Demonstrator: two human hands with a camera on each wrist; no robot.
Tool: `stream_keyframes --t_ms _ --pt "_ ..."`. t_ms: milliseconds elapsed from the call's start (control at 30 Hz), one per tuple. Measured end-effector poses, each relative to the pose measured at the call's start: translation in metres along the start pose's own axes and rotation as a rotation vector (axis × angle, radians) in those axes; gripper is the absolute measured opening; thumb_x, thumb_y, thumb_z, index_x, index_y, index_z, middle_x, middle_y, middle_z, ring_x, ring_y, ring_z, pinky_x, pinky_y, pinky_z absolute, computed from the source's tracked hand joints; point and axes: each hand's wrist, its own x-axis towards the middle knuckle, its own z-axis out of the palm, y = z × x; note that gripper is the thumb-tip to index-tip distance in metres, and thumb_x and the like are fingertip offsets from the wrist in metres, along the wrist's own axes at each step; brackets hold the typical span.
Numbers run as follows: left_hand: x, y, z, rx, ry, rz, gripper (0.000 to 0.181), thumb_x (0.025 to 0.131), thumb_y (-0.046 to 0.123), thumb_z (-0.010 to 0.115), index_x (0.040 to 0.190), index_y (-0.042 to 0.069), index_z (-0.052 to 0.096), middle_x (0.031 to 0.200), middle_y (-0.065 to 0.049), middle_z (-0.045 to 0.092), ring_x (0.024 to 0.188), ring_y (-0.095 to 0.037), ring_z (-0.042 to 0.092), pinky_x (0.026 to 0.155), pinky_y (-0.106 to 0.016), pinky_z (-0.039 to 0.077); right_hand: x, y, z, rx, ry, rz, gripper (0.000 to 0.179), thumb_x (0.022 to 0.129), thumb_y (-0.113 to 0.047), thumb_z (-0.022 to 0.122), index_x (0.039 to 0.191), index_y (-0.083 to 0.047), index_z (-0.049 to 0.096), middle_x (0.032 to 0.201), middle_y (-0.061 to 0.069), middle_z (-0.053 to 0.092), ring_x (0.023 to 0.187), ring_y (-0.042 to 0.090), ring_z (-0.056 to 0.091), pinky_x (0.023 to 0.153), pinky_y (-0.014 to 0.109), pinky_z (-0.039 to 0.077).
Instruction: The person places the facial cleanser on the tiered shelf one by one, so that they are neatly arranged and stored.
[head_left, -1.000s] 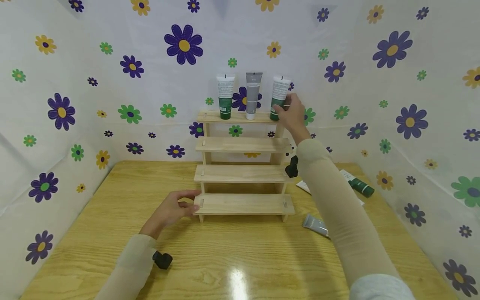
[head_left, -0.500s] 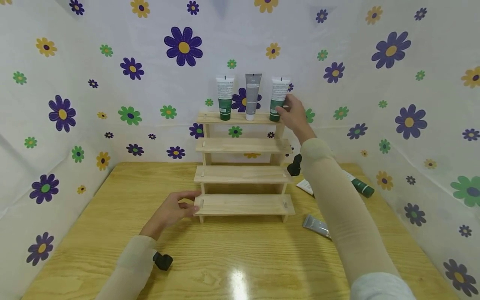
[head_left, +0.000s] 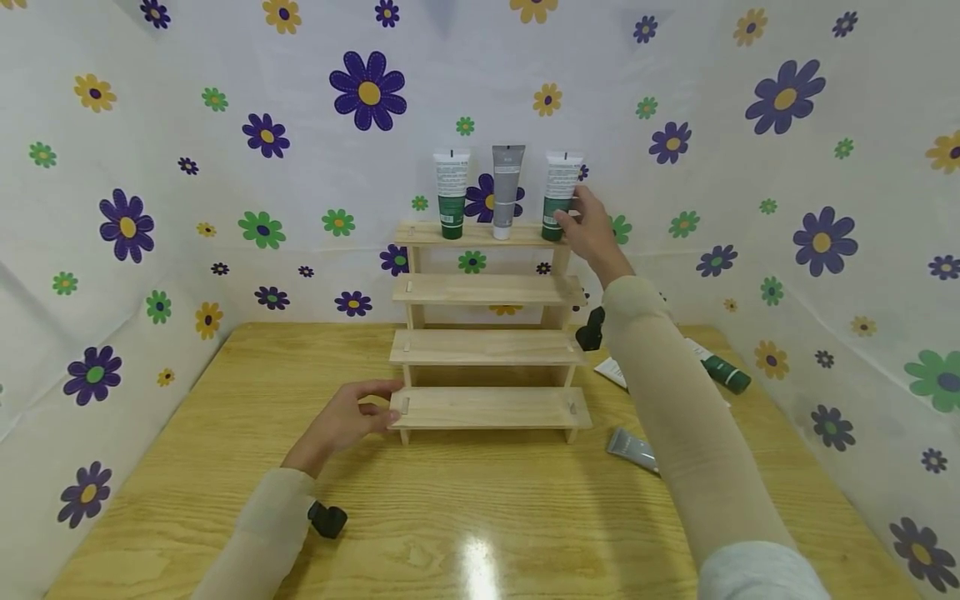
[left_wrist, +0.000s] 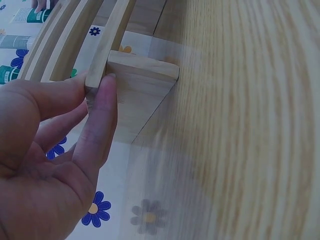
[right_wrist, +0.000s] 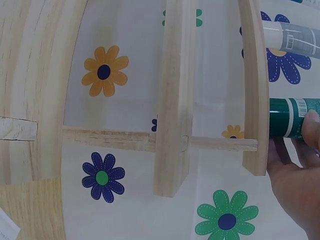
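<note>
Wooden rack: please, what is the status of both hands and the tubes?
Right hand holds right-end tube, upright on top shelf. Left hand grips bottom shelf. Grey tube and left-end tube stand apart; nothing visibly in the way.

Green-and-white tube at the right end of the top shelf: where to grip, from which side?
Likely the green lower part, just above the cap, from the right, as the right hand does. The green-and-white tube stands upright, cap down, narrowing from a flat top seam to a round cap; the gray tube is on its left, none on its right.
</note>
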Motion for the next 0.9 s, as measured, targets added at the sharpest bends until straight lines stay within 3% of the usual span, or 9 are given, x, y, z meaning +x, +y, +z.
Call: stream_keyframes --t_ms 333,533,800,900 --pt "0.001 0.000 0.000 -0.008 -0.011 0.000 0.054 0.098 0.003 0.068 0.149 0.003 0.052 0.149 -0.027 0.049 0.098 -0.018 0.072 0.086 -0.039 0.065 -0.005 0.004 0.000 0.015 -0.016 0.038 0.056 0.111 -0.023 0.044 0.162 -0.013 0.024 0.165 0.017 0.036 0.149 0.033 0.043 0.125 0.044 0.038" --pt "0.001 -0.002 -0.001 -0.006 -0.004 0.000 0.052 0.098 0.002 0.067 0.149 0.003 0.053 0.144 -0.026 0.052 0.094 -0.018 0.071 0.085 -0.038 0.065 -0.011 0.004 -0.005 -0.009 0.017 0.036 0.061 0.111 -0.028 0.046 0.164 -0.015 0.019 0.166 0.016 0.034 0.152 0.034 0.039 0.127 0.046 0.035" --pt "0.002 0.002 0.001 -0.005 0.010 -0.037 0.052 0.098 0.001 0.068 0.148 0.003 0.054 0.136 -0.025 0.054 0.094 -0.018 0.071 0.085 -0.037 0.065 -0.031 0.009 -0.020 -0.100 0.161 -0.020 0.051 0.108 -0.025 0.052 0.155 -0.011 0.038 0.155 0.017 0.051 0.142 0.034 0.051 0.119 0.047 0.045" --pt "0.002 0.003 0.001 -0.004 0.014 -0.044 0.053 0.097 0.002 0.069 0.148 0.005 0.054 0.138 -0.025 0.054 0.095 -0.018 0.072 0.085 -0.039 0.065 -0.040 0.013 -0.028 -0.134 0.167 -0.032 0.046 0.108 -0.023 0.053 0.150 -0.007 0.045 0.149 0.019 0.056 0.136 0.036 0.056 0.114 0.047 0.050"
